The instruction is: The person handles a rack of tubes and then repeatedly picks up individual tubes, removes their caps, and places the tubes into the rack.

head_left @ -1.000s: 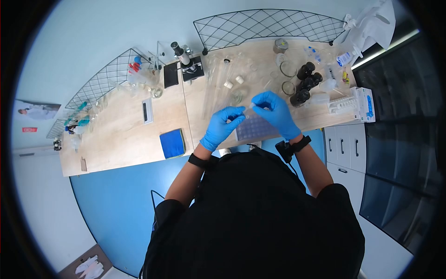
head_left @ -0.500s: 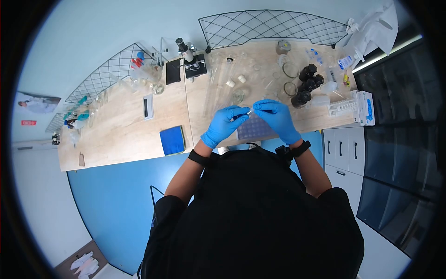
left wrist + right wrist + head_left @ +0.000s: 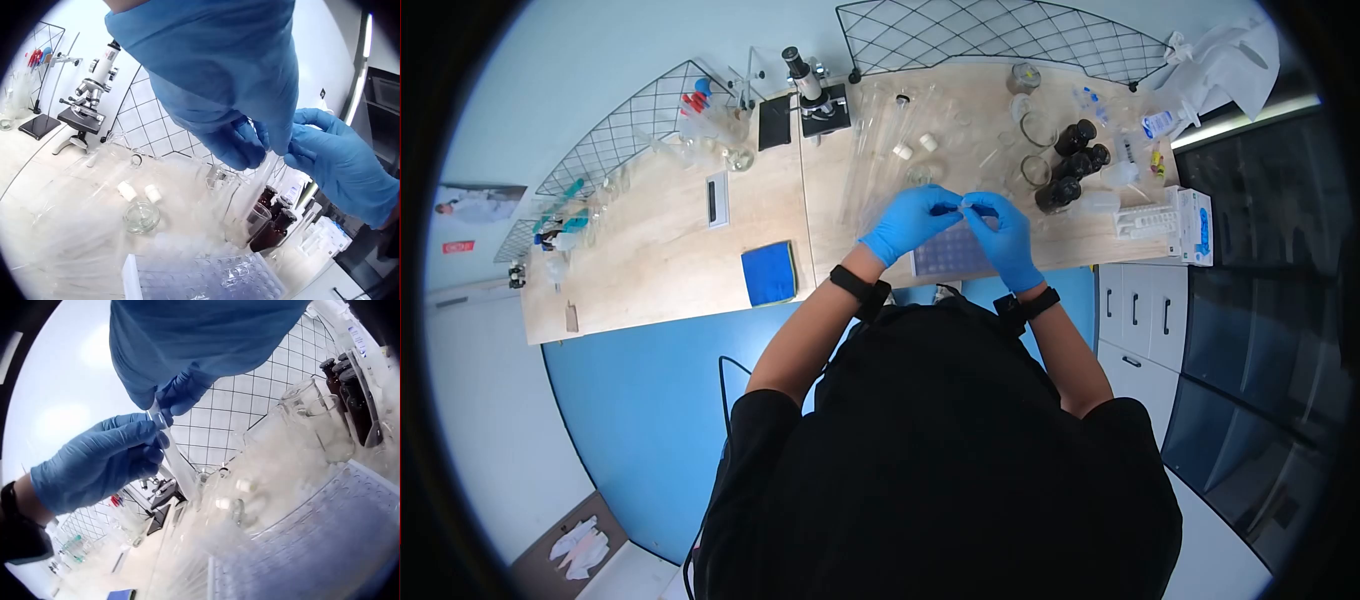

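Both hands wear blue gloves and meet above a purple-blue tube rack (image 3: 950, 254) with rows of round holes. My left hand (image 3: 912, 222) pinches a clear, narrow tube (image 3: 178, 469) near its upper end, and the tube slants over the bench. From the other side my right hand (image 3: 1003, 240) pinches the tube's top, thumb and fingers close against the left fingertips. In the left wrist view, the tube (image 3: 265, 172) shows below the fingers, its top hidden by the gloves. Under the hands, the rack (image 3: 206, 281) lies near the bench's front edge.
Behind the hands are a glass dish (image 3: 141, 217), white stoppers (image 3: 127, 190) and long glass tubes (image 3: 862, 165). Brown bottles (image 3: 1060, 192) and beakers stand to the right, beside a white rack (image 3: 1145, 222). A microscope (image 3: 810, 90) stands at the back; a blue cloth (image 3: 769, 274) lies left.
Both hands have moved up and slightly right in the head view, and their fingertips have come closer together around the small tube. The left forearm now slants more toward the right.
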`<state>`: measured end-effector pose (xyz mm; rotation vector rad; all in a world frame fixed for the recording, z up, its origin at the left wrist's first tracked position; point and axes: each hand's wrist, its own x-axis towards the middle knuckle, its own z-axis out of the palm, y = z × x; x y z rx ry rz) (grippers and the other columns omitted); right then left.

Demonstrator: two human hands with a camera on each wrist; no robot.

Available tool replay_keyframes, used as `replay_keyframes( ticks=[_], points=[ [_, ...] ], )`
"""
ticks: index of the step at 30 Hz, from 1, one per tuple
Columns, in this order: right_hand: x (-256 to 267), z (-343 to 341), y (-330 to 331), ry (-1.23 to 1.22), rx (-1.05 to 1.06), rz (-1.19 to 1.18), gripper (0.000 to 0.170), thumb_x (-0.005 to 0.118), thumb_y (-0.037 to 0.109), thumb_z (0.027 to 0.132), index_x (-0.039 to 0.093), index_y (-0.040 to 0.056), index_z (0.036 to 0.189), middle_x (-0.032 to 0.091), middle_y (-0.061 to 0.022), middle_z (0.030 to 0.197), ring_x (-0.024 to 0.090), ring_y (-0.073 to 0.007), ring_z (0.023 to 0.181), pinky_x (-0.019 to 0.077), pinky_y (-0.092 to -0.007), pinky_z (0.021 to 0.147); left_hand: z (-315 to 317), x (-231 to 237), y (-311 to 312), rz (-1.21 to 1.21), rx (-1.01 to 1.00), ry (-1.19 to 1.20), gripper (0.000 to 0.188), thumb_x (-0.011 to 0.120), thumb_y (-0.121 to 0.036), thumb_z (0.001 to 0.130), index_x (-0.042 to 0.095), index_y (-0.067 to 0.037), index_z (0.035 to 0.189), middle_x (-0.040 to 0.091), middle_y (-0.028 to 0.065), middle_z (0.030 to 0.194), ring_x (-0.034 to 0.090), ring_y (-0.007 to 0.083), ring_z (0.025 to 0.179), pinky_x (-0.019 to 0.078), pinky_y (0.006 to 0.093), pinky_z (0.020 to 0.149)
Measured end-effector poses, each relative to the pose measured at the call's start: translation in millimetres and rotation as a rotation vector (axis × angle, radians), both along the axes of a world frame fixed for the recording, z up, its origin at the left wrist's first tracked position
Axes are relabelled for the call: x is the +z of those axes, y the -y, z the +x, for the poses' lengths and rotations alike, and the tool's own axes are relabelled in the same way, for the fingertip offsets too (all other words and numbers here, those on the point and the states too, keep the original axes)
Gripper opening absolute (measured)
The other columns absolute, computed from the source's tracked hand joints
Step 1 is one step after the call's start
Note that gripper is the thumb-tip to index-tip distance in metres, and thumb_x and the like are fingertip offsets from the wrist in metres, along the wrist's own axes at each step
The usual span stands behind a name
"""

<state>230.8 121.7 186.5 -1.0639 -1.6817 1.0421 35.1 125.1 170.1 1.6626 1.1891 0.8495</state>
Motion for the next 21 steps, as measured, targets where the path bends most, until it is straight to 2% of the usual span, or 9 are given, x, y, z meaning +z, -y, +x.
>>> replay_keyframes(
  ticks=[2,6,9,11,15,17,21],
  points=[
    [-10.9,6.6,-1.0,0.032,0.001,0.03,0.016,0.068,0.006,0.091,0.067,0.003,0.107,0.07,-0.0095,0.102,0.069,-0.0195,0.092,0.0548,-0.0306,0.082,8.1,-11.5,-1.7,-0.07,-0.011,0.121,0.022,0.071,-0.015,0.088,0.072,-0.005,0.108,0.072,0.0145,0.098,0.071,0.0229,0.087,0.0555,0.0324,0.08],
    [-35.8,14.5,-6.5,0.087,0.019,0.11,0.016,0.068,0.007,0.092,0.068,0.003,0.108,0.071,-0.0107,0.104,0.07,-0.0224,0.092,0.055,-0.0319,0.081,12.1,-34.1,-10.0,-0.076,-0.054,0.029,0.022,0.067,-0.014,0.093,0.071,-0.006,0.113,0.073,0.0113,0.102,0.069,0.0174,0.083,0.0546,0.0306,0.077],
    [-56.4,17.4,-10.0,0.093,0.068,0.117,0.018,0.066,0.007,0.092,0.067,0.0028,0.11,0.07,-0.0116,0.104,0.07,-0.0246,0.092,0.0551,-0.0328,0.079,9.7,-44.8,-13.2,-0.123,-0.043,-0.086,0.024,0.065,-0.017,0.095,0.07,-0.005,0.114,0.072,0.0134,0.102,0.07,0.0203,0.088,0.0542,0.032,0.08],
    [-71.4,17.6,-13.4,0.116,0.077,0.149,0.019,0.066,0.007,0.092,0.066,0.0029,0.111,0.07,-0.0125,0.104,0.069,-0.0266,0.093,0.0551,-0.0336,0.079,8.1,-51.1,-15.1,-0.068,-0.061,-0.164,0.026,0.062,-0.02,0.096,0.07,-0.004,0.115,0.072,0.0148,0.103,0.07,0.0252,0.092,0.0532,0.0349,0.084],
    [-88.3,16.8,-18.1,0.187,0.082,0.213,0.022,0.066,0.008,0.091,0.065,0.0033,0.112,0.069,-0.0151,0.105,0.068,-0.0319,0.093,0.0547,-0.0364,0.078,5.6,-61.9,-18.2,-0.073,-0.064,-0.137,0.028,0.06,-0.024,0.097,0.07,-0.004,0.113,0.072,0.0159,0.104,0.068,0.0307,0.093,0.0523,0.0379,0.086],
    [-91.2,15.9,-19.2,0.175,0.1,0.207,0.021,0.066,0.008,0.091,0.065,0.0037,0.112,0.069,-0.0157,0.104,0.068,-0.0326,0.091,0.0544,-0.0373,0.077,5.2,-68.0,-20.7,0.015,-0.061,-0.164,0.029,0.059,-0.026,0.095,0.072,-0.005,0.11,0.071,0.0192,0.102,0.067,0.0357,0.092,0.0524,0.0408,0.084],
    [-101.6,15.9,-21.3,0.192,0.129,0.195,0.019,0.066,0.008,0.09,0.065,0.0052,0.109,0.068,-0.0158,0.1,0.067,-0.034,0.087,0.0531,-0.039,0.073,6.4,-72.0,-23.6,-0.024,-0.097,-0.251,0.03,0.058,-0.03,0.096,0.072,-0.005,0.107,0.071,0.0166,0.103,0.065,0.0351,0.093,0.051,0.0411,0.086]
  ],
)
